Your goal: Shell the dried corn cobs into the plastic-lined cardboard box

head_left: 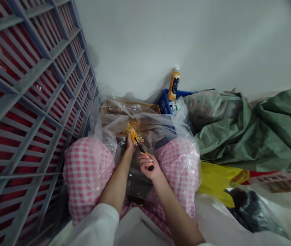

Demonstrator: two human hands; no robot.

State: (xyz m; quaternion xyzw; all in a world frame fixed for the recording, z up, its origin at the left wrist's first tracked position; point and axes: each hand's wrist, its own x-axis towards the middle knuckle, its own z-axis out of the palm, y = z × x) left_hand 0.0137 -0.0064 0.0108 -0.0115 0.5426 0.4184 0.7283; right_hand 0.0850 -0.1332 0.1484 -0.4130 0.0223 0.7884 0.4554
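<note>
My left hand [130, 143] is closed round the lower part of a yellow corn cob [133, 134], which points away from me. In my right hand [147, 165] is a screwdriver [142, 151] with an orange and black handle, its dark shaft reaching up to the cob's right side. The exact shape of its tip is too small to make out. Loose corn kernels [130, 127] lie beyond and beside the cob, on a clear plastic sheet [158, 124] that spreads across my knees and over a cardboard box [132, 106].
A tall grey slatted plastic crate [42, 73] with red behind its slats rises close on the left. Against the wall, a bottle [174, 83] stands at a blue bin [163, 102]. Green cloth [237, 133], a yellow bag [214, 177] and black plastic [255, 210] crowd the right.
</note>
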